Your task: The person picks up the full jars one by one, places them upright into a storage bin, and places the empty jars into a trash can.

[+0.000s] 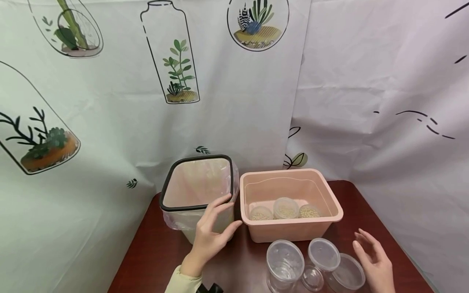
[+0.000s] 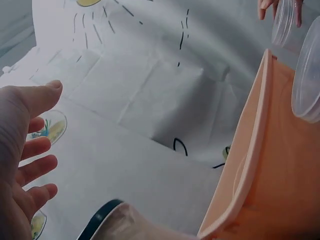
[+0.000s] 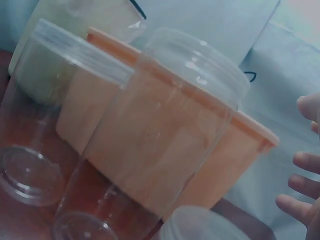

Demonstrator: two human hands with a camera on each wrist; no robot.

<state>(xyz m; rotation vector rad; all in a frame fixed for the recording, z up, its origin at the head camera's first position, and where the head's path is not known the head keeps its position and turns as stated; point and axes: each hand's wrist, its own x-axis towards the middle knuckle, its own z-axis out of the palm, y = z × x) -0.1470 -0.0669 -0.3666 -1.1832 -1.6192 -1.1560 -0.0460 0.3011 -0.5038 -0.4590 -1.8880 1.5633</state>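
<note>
My left hand (image 1: 212, 234) holds nothing. Its fingers and thumb are spread, and in the head view they overlap the right side of the lined trash bin (image 1: 188, 226). The left wrist view also has this hand (image 2: 25, 150) with nothing in its grasp. My right hand (image 1: 375, 260) is relaxed, fingers slightly bent, just right of three clear plastic jars. A wide jar (image 1: 285, 262) stands leftmost, a slimmer jar (image 1: 324, 254) in the middle, and a low lidded jar (image 1: 348, 274) nearest the right hand. Beyond the jars sits a pink plastic basin (image 1: 286, 232).
Three clear containers with pale beans or grains lie inside the basin, one of them a round tub (image 1: 286, 208). The bin has a black rim (image 1: 166, 191) and stands left of the basin on the dark red table (image 1: 139, 252). A printed white cloth (image 1: 234, 114) hangs behind.
</note>
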